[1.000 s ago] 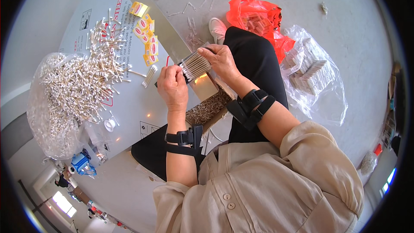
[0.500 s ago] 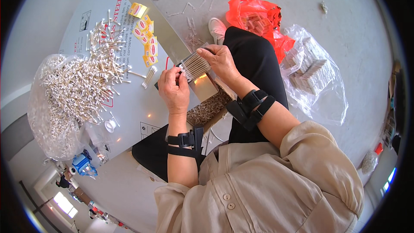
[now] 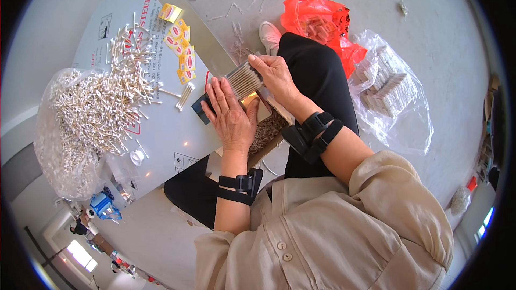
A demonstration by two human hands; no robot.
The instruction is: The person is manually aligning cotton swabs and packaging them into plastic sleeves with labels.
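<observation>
A flat row of cotton swabs lies side by side in what looks like a thin clear case. My right hand grips its far right corner between thumb and fingers. Flat against the row's near left end rests my left hand, fingers stretched out and covering the swab tips there. From under those fingers sticks a dark flat plate. Below the hands, a cardboard box holds many short brown bits, partly hidden by my left hand. A few loose cotton swabs lie on the table beside the plate.
A big heap of loose cotton swabs spills from a clear bag over the grey table. Yellow cards lie near its edge. On the floor at right are a red plastic bag and a clear bag of white packs.
My left hand has gone from pinching the row's left corner to lying flat over its near left end. More of the dark plate now shows. My right hand keeps its grip.
</observation>
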